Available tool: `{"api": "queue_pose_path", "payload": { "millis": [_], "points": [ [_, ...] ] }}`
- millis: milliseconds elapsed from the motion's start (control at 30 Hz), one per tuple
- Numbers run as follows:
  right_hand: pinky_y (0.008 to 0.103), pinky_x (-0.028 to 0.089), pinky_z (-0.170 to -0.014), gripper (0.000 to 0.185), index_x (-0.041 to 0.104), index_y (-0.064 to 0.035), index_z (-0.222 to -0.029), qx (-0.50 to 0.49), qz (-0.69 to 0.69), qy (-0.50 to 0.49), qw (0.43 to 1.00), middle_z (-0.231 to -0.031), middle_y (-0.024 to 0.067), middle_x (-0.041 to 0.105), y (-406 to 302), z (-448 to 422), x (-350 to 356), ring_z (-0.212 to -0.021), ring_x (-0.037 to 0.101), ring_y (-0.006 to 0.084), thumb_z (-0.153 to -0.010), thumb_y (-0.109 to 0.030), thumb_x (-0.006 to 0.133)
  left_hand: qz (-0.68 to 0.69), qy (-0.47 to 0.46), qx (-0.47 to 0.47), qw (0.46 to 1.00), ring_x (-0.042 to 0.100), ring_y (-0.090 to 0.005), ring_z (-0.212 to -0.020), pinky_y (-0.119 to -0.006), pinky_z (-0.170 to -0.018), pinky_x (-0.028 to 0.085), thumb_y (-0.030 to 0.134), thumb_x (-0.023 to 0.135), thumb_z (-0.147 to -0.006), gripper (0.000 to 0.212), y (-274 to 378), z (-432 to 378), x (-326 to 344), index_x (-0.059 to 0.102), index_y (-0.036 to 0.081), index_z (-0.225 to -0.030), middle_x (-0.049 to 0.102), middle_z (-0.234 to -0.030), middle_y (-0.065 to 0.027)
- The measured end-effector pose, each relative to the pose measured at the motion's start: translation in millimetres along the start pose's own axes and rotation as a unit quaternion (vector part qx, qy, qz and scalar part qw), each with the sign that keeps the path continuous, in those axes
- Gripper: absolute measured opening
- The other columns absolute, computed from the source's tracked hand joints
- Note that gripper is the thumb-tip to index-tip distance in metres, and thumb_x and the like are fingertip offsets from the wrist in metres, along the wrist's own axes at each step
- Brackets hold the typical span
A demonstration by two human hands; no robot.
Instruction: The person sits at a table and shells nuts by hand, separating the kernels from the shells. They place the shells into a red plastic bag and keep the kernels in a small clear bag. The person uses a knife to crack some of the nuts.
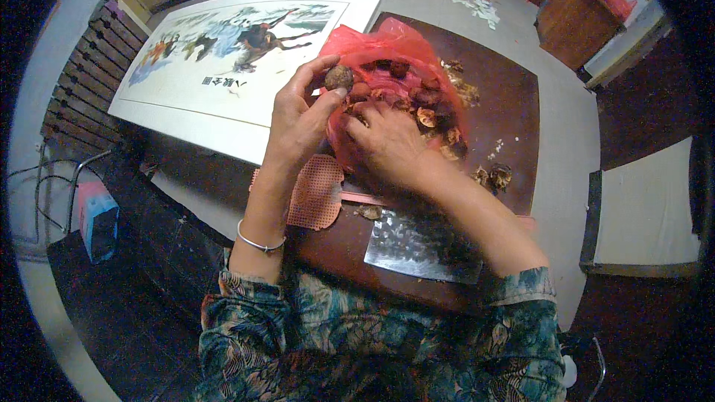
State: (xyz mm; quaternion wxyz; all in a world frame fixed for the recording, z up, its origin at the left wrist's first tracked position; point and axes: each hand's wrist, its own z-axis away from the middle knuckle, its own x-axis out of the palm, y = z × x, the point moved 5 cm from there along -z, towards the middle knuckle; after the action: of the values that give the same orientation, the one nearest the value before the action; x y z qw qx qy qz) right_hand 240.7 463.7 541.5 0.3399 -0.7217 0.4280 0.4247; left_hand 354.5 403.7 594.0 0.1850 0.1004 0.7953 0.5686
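Between the thumb and forefinger of my left hand (301, 100) is a round, rough brown nut (338, 78), probably a walnut, held at the left rim of a red plastic bag (399, 39). The bag gapes open on the dark brown table (508, 111). Inside it lie several brown round pieces and broken shells (427, 117). My right hand (388, 134) reaches into the bag with bent fingers among these pieces. Its fingertips are partly hidden, so a hold on anything does not show. Below my right forearm lies a broad metal blade (413, 245), like a cleaver's.
A white panel (246, 106) with a painting of horses covers the table's left side. A pink perforated pad (315, 195) lies under my left forearm. Shell bits (500, 177) and crumbs are scattered right of the bag; another piece (368, 211) lies by the blade.
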Motion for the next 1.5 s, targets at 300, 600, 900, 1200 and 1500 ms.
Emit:
{"api": "queue_pose_path", "payload": {
  "millis": [300, 600, 900, 1200, 1500],
  "points": [
    [0.0439, 0.05, -0.071, 0.038, 0.053, -0.014, -0.114, 0.207, 0.022, -0.064, 0.976, -0.104, 0.0145, 0.058, 78.2, -21.9, -13.3, -0.085, 0.06, 0.0361, -0.08, -0.03, 0.061, 0.0, -0.027, 0.049, 0.998, 0.058, -0.0195, -0.096, -0.029, -0.085, 0.046, 0.001, 0.056, -0.077, 0.038, -5.8, 16.0, 15.3, 0.053, -0.001, -0.115, 0.059, -0.106, -0.0129],
    [0.0378, 0.045, -0.085, 0.035, 0.057, -0.0076, -0.11, 0.137, -0.119, -0.092, 0.979, -0.106, 0.0154, 0.061, 81.9, -34.2, -34.3, -0.102, 0.056, 0.0328, -0.081, -0.027, 0.061, 0.081, -0.032, -0.052, 0.995, 0.057, -0.0158, -0.094, -0.027, -0.083, 0.046, 0.003, 0.055, -0.082, 0.033, -14.6, 19.3, 24.0, 0.053, -0.003, -0.114, 0.059, -0.105, -0.0106],
    [0.0322, 0.043, -0.088, 0.044, 0.055, -0.0068, -0.117, 0.181, -0.378, -0.08, 0.905, -0.113, 0.0118, 0.06, 90.5, -23.6, -8.9, -0.104, 0.056, 0.0213, -0.075, -0.015, 0.067, 0.169, -0.05, -0.092, 0.98, 0.058, -0.0152, -0.092, -0.027, -0.076, 0.051, -0.001, 0.056, -0.082, 0.037, -20.8, 24.1, 25.7, 0.051, 0.0, -0.118, 0.06, -0.102, -0.0085],
    [0.0426, 0.047, -0.08, 0.038, 0.054, -0.0055, -0.11, 0.025, -0.138, 0.055, 0.989, -0.098, 0.0174, 0.058, 29.1, 29.4, -77.4, -0.095, 0.056, 0.037, -0.073, -0.008, 0.061, 0.194, -0.017, -0.092, 0.976, 0.059, -0.0173, -0.09, -0.03, -0.073, 0.054, 0.0, 0.054, -0.085, 0.035, -3.6, 70.2, -6.3, 0.048, -0.002, -0.12, 0.058, -0.105, -0.0107],
    [0.0397, 0.047, -0.081, 0.043, 0.056, -0.0048, -0.107, 0.15, -0.007, -0.032, 0.988, -0.106, 0.0156, 0.057, -13.5, 205.9, -120.9, -0.093, 0.057, 0.0331, -0.065, 0.003, 0.06, 0.192, -0.065, -0.208, 0.957, 0.056, -0.0155, -0.099, -0.028, -0.082, 0.049, -0.003, 0.063, -0.076, 0.038, -21.4, 173.6, -15.4, 0.054, 0.0, -0.113, 0.056, -0.109, -0.0071]
  ]
}}
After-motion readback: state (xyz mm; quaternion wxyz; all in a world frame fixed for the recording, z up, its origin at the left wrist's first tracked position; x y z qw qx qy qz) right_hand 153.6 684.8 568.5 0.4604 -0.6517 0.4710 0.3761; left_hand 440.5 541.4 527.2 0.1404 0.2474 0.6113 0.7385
